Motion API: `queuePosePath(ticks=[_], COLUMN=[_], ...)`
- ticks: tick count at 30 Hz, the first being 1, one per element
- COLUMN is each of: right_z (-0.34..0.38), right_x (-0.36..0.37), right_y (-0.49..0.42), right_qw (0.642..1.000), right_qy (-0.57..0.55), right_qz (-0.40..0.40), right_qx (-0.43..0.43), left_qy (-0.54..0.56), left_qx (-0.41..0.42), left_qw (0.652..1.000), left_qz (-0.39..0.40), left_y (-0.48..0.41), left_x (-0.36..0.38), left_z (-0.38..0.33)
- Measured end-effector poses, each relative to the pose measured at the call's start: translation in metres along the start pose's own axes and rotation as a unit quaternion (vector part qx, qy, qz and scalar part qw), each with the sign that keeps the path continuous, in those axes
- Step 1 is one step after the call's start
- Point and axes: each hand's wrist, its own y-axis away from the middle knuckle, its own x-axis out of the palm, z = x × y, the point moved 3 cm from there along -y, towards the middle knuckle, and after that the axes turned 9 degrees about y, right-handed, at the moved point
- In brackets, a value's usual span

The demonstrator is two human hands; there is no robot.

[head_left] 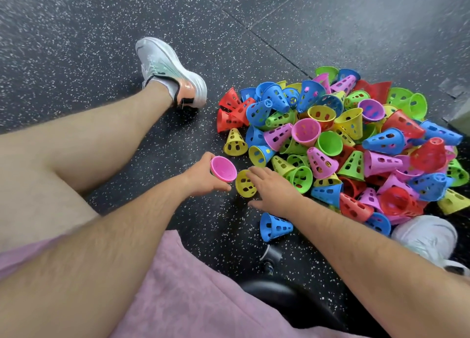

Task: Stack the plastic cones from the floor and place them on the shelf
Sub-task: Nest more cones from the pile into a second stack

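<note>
Speckled floor [101,45]: cone pile [356,139] at right looks barely started; left hand [203,176] grips a pink cone [223,171], right hand [273,189] is spread wide over a yellow cone [244,185].

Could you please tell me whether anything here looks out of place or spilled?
Yes: the cones lie in a jumbled heap on the floor, tipped every way. One blue cone lies apart on its side, nearer the person.
</note>
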Motion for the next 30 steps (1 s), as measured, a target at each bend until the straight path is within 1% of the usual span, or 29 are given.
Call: queuePosePath(ticks=[6,10,17,20,26,30], right_z=[-0.017,-0.029,-0.041,-0.038,-0.032,-0.033], right_x=[-0.012,-0.012,-0.023,-0.028,-0.025,-0.023], right_y=[0.006,0.012,0.026,0.029,0.038,0.045], right_qw=[0.991,0.967,0.939,0.931,0.934,0.946], right_qy=[-0.09,-0.12,-0.148,-0.167,-0.164,-0.145], right_qz=[-0.067,-0.185,-0.252,-0.268,-0.278,-0.268], right_qx=[0.075,0.131,0.182,0.182,0.151,0.113], left_qy=[0.009,0.007,-0.008,-0.019,-0.026,-0.036], left_qx=[0.002,0.005,0.011,0.032,0.053,0.056], left_qw=[1.0,1.0,1.0,0.999,0.998,0.997], left_qz=[0.003,0.002,0.011,0.022,0.033,0.05], left_y=[0.001,0.001,0.002,0.003,0.003,0.005], left_x=[0.002,0.005,0.013,0.02,0.032,0.04], left_z=[-0.007,-0.011,-0.017,-0.023,-0.032,-0.036])
